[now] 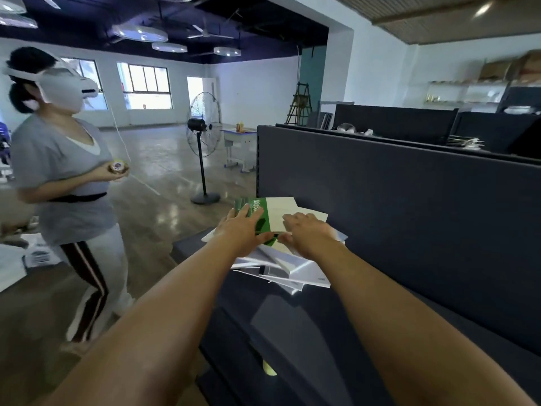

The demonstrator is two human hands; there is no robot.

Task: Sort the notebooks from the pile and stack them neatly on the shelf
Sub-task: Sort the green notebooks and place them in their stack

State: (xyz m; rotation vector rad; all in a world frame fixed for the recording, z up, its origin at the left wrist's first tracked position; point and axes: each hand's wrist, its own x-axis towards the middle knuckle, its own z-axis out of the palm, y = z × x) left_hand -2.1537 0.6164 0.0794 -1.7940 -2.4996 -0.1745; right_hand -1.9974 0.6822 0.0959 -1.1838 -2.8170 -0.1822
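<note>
Both your hands rest on a loose, fanned pile of thin white paper notebooks (288,263) on the dark blue shelf (292,317): left hand (238,230) flat, fingers relaxed, on the green-and-white softcover notebook (263,215); right hand (307,234) loosely spread, gripping nothing. Glossy covers likely slide; light and flexible, best pinched along the spine.

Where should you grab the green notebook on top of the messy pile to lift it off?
Probably the green notebook's near short edge, from the person's side: it lies flat on the pile, and the left hand rests on its cover, thumb at that edge.
</note>
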